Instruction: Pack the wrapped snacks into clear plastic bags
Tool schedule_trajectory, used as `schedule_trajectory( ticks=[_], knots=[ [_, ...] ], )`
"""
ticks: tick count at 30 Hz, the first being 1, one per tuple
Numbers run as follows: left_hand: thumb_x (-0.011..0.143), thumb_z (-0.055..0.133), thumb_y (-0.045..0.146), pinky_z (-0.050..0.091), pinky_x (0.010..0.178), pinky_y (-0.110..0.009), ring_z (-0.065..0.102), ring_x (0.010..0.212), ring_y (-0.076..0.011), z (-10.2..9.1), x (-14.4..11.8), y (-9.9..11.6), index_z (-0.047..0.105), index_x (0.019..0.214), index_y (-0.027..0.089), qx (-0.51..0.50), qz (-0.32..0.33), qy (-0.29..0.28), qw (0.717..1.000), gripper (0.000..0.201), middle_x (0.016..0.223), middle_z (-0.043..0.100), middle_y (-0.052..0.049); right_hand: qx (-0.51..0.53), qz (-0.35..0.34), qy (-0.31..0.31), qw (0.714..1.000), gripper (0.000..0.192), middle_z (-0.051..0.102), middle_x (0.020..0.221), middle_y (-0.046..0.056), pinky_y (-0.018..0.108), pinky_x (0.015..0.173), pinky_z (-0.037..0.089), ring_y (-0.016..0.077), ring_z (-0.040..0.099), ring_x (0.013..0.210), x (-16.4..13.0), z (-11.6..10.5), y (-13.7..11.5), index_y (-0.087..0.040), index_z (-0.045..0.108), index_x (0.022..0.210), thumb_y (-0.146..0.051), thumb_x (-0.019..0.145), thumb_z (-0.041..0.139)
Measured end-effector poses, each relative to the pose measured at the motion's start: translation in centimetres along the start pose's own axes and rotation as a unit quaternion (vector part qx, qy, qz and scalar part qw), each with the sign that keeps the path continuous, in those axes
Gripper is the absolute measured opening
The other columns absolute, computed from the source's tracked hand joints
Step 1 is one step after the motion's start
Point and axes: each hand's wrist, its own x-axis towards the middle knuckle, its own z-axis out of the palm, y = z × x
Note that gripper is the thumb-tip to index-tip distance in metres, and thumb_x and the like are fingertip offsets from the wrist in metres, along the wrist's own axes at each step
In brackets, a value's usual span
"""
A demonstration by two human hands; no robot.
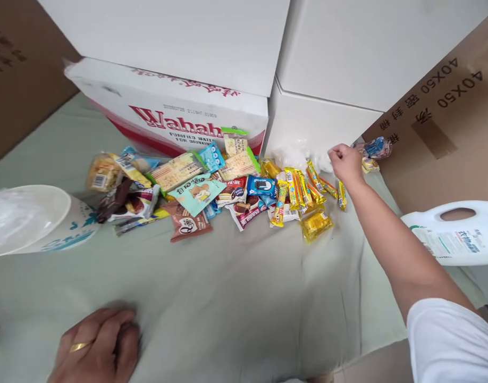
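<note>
My right hand (344,164) reaches out over the far right of the cloth. Its fingers are closed in a pinch beside crumpled clear plastic (302,155); what they hold, if anything, is too small to make out. Just left of it lie slim yellow snack sticks (294,189) and a yellow packet (317,226). Beyond it, a colourful wrapped packet (375,148) rests by the cardboard. My left hand (98,346), with a gold ring, rests on the cloth at the lower left, its fingers curled together and the tips hidden. Nothing shows in it.
A heap of wrapped snacks (200,194) spreads before a white and red water carton (168,117). A white bucket (64,234) with plastic in it stands at left, and a white detergent jug (463,234) lies at right. White boxes (228,42) and brown cardboard (447,122) close off the back.
</note>
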Motion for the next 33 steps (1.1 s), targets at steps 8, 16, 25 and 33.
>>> schedule_trajectory(
  ticks=[8, 16, 25, 33],
  knots=[
    [0.086, 0.057, 0.027, 0.052, 0.084, -0.044, 0.065, 0.090, -0.0284, -0.6, -0.5, -0.1, 0.065, 0.088, 0.029, 0.018, 0.047, 0.032, 0.998, 0.009, 0.091, 0.069, -0.004, 0.044, 0.076, 0.024, 0.996, 0.015, 0.063, 0.077, 0.003, 0.031, 0.075, 0.045, 0.0187, 0.056, 0.077, 2.9, 3.1, -8.6, -0.020, 0.058, 0.071, -0.021, 0.079, 0.071],
    [0.095, 0.056, 0.033, 0.051, 0.073, -0.028, 0.065, 0.082, -0.0166, -1.3, 1.6, 5.9, 0.068, 0.096, 0.023, -0.286, -0.132, -0.075, 0.946, 0.016, 0.091, 0.067, -0.003, 0.532, 0.162, -0.153, 0.817, 0.031, 0.057, 0.065, -0.002, 0.019, 0.040, 0.024, 0.0060, 0.033, 0.046, -10.3, -4.3, -14.6, -0.021, 0.058, 0.073, -0.040, 0.069, 0.083],
    [0.077, 0.076, 0.049, 0.043, 0.060, -0.023, 0.057, 0.071, -0.0129, 7.0, 7.9, 13.4, 0.070, 0.096, 0.018, -0.563, -0.161, -0.138, 0.799, 0.038, 0.089, 0.064, -0.003, 0.504, 0.184, -0.255, 0.805, 0.031, 0.049, 0.054, -0.006, 0.023, 0.043, 0.027, 0.0089, 0.037, 0.045, -26.6, 1.2, -20.2, -0.022, 0.066, 0.080, -0.051, 0.080, 0.075],
    [0.077, 0.076, 0.045, 0.036, 0.058, -0.024, 0.047, 0.060, -0.0103, 8.1, 6.6, 12.1, 0.067, 0.075, 0.017, -0.539, -0.171, -0.112, 0.817, 0.029, 0.066, 0.058, 0.003, 0.487, 0.116, -0.246, 0.830, 0.038, 0.069, 0.094, 0.003, 0.029, 0.071, 0.052, 0.0188, 0.061, 0.086, -29.1, 0.2, -20.2, -0.025, 0.070, 0.105, -0.050, 0.079, 0.081]
  ],
)
